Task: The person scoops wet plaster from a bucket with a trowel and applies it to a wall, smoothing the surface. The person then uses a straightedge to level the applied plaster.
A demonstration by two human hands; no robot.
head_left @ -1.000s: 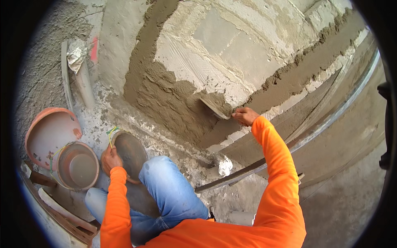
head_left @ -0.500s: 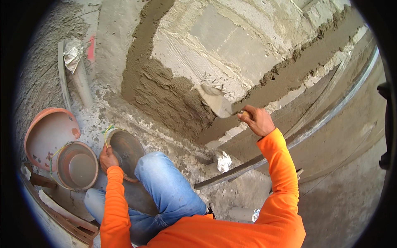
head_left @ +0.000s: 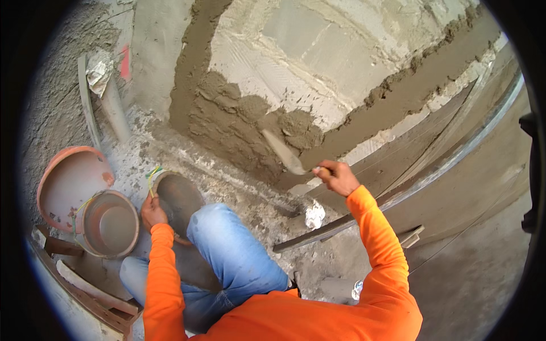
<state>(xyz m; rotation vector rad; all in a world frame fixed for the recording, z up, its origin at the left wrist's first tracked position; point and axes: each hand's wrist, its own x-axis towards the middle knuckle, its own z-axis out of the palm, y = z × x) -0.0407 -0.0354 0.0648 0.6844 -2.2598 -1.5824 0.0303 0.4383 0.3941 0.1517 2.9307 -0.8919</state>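
My right hand (head_left: pixel 340 179) is closed round the handle of a trowel (head_left: pixel 280 150). Its metal blade lies against fresh grey-brown mortar (head_left: pixel 227 129) on the wall, in the low corner near the ledge. Above the blade sits a thick, rough lump of mortar (head_left: pixel 300 129). My left hand (head_left: pixel 153 212) grips the edge of a mortar-stained bucket (head_left: pixel 183 194) beside my knee, near its yellow-green cord handle (head_left: pixel 152 176). The bucket tilts toward the wall, with grey residue inside.
A second bucket (head_left: pixel 135 211) holding grey liquid and a wide reddish basin (head_left: pixel 54 165) stand at my left. Foil-capped pipes (head_left: pixel 115 113) rise near the wall. A long metal straightedge (head_left: pixel 426 176) slants across the right side. Wood pieces (head_left: pixel 91 284) lie lower left.
The trowel has moved down and left, its blade now turned against the wall. A fresh lump of mortar shows where bare wall was. My left hand stays on the bucket.
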